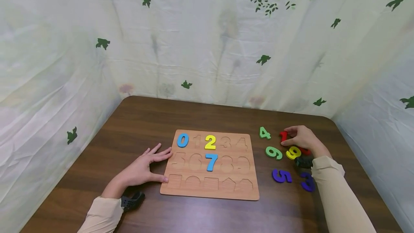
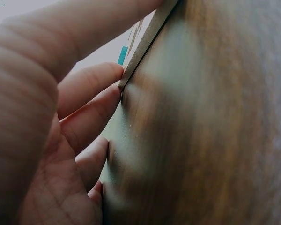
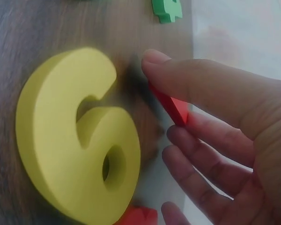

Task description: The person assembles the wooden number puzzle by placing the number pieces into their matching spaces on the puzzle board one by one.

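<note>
My right hand [image 1: 304, 139] pinches a red number 1 [image 1: 283, 136] between thumb and fingers, on the right side of the table. In the right wrist view the red piece [image 3: 178, 108] is tilted and partly covered by the thumb. With fingers spread, my left hand [image 1: 142, 170] touches the left edge of a wooden number board [image 1: 233, 194]. In the board's top row sit a blue 0 [image 1: 182, 140] and a yellow 2 [image 1: 210, 142]. A blue 7 [image 1: 211, 162] lies in the middle row.
Around the right hand lie a green 4 [image 1: 264, 133], a green 6-or-9 piece [image 1: 273, 152], a yellow one [image 1: 293, 152], a purple 5 [image 1: 281, 176] and a purple 3 [image 1: 308, 182]. Another red piece [image 1: 305, 151] is partly hidden below the wrist. Fabric [image 1: 207, 46] hangs behind the table.
</note>
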`<state>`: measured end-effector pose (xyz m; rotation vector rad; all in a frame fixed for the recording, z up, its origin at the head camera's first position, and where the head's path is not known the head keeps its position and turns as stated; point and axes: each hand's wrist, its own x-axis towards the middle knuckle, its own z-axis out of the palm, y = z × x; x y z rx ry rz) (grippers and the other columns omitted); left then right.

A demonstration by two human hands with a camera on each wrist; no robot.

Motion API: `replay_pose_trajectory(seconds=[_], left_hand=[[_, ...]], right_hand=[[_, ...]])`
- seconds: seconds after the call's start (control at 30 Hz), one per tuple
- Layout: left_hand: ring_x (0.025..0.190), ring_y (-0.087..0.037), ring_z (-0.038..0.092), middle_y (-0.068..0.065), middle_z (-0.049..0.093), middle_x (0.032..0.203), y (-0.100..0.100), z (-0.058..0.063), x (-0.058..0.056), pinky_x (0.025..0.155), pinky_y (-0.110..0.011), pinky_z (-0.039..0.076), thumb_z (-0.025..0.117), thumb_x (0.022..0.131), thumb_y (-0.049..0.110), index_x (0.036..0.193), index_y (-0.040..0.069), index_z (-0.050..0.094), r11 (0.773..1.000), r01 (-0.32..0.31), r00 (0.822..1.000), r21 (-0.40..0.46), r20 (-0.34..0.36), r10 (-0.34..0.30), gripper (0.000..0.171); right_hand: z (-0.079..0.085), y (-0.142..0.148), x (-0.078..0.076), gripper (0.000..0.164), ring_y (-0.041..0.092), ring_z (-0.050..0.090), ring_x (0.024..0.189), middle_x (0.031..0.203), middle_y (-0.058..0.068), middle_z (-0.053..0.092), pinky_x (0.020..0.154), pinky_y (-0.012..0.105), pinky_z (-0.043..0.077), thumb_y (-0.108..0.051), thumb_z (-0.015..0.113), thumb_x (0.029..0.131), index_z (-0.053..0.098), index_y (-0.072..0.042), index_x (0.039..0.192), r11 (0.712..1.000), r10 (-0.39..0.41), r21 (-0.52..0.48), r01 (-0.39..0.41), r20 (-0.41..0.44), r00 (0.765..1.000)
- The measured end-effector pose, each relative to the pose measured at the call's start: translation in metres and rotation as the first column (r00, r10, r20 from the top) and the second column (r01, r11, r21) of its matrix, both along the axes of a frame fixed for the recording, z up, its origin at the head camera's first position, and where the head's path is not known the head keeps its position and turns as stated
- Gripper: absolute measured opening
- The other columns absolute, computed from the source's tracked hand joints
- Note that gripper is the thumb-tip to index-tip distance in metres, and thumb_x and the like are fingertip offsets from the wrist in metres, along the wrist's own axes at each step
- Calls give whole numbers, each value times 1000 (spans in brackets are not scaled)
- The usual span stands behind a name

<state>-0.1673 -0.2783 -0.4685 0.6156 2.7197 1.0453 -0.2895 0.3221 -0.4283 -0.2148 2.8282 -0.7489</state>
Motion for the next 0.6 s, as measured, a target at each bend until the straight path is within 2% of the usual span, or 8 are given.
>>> replay_pose_trajectory(seconds=[0.3,0.6], left_hand=[[166,-49,14,-7,49,168,0,0,-1,129,-77,4,95,77,49,155,15,60,1000,-1,1000,1,2,1,92],[166,-48,13,-7,49,168,-1,-1,-1,129,-77,3,95,77,50,155,14,60,1000,1,1000,0,7,-1,93]], right_hand=[[3,-8,-3,75,36,71,108,133,30,71,92,51,62,-35,87,91,59,6,147,1000,-10,-23,9,-13,1000],[10,-21,0,75,39,71,112,130,29,72,86,43,61,-35,87,91,59,7,147,999,8,-39,-10,-34,999]])
